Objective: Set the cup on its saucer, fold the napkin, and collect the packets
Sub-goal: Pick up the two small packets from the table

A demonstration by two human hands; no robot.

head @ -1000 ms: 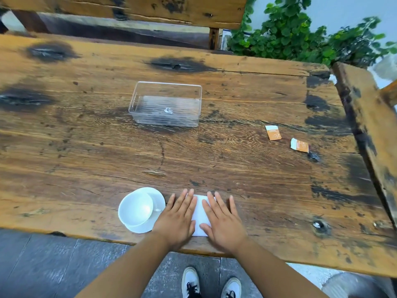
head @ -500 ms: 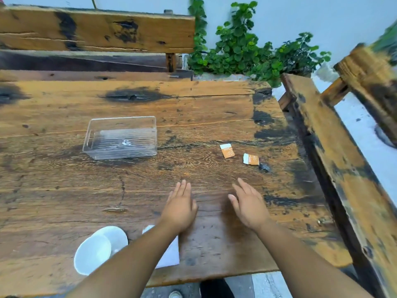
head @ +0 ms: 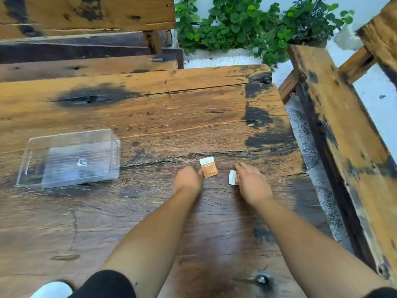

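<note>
Two small orange-and-white packets lie on the wooden table [head: 150,117]. My left hand [head: 189,179] has its fingers curled against the lower left corner of the left packet [head: 208,167]. My right hand [head: 252,182] covers most of the right packet [head: 232,177], whose white end sticks out from under the fingers. Both packets are still at table level. A white piece of the cup or saucer [head: 51,289] shows at the bottom left edge. The napkin is hidden.
An empty clear plastic box [head: 68,158] stands on the table, left of my hands. A wooden bench [head: 348,147] runs along the right side past the table's edge. Another bench back and green plants [head: 247,24] are at the far side.
My view has swung right and forward. Both hands left the napkin and reached across the table to the two packets, one hand on each.
</note>
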